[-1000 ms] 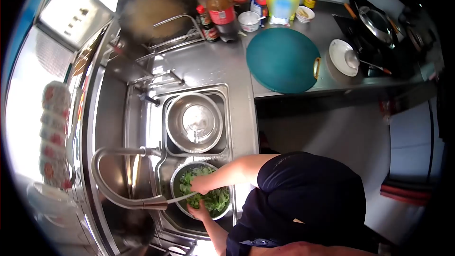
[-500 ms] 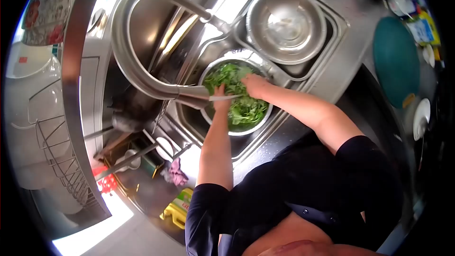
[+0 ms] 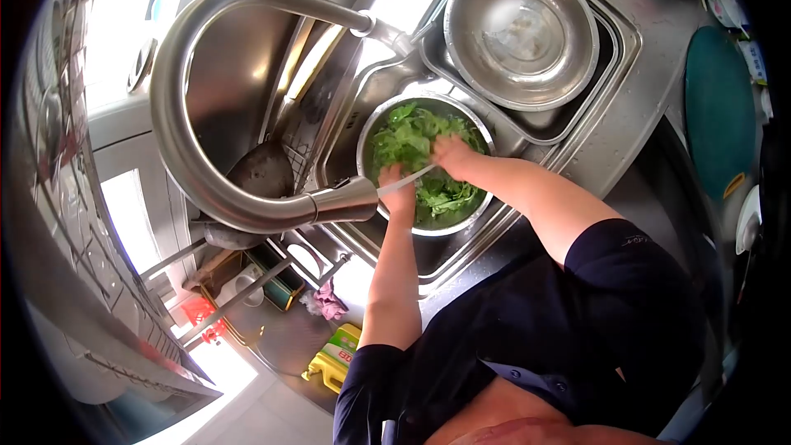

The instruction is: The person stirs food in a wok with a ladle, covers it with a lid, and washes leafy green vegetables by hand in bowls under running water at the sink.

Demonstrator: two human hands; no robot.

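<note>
A round metal bowl (image 3: 367,133) of green leafy vegetables (image 3: 412,128) sits in the near sink basin. My left hand (image 3: 398,185) is inside the bowl's left side, its fingers bent among the leaves. To its right, my right hand (image 3: 451,155) is closed on leaves near the bowl's middle, its fingertips partly hidden by them. A stream of water runs from the pull-out faucet (image 3: 264,214) across my left hand towards my right fingers.
A wide metal basin (image 3: 471,49) rests in the other sink basin. A teal round board (image 3: 719,111) lies on the far-right counter. A dark ladle (image 3: 264,171), a metal rack rail (image 3: 255,286), a pink cloth (image 3: 329,302) and a yellow bottle (image 3: 336,357) are at the left.
The view has turned and moved closer to the sink. Both hands remain in the bowl, and they have shifted among the leaves, with my right hand now near its middle.
</note>
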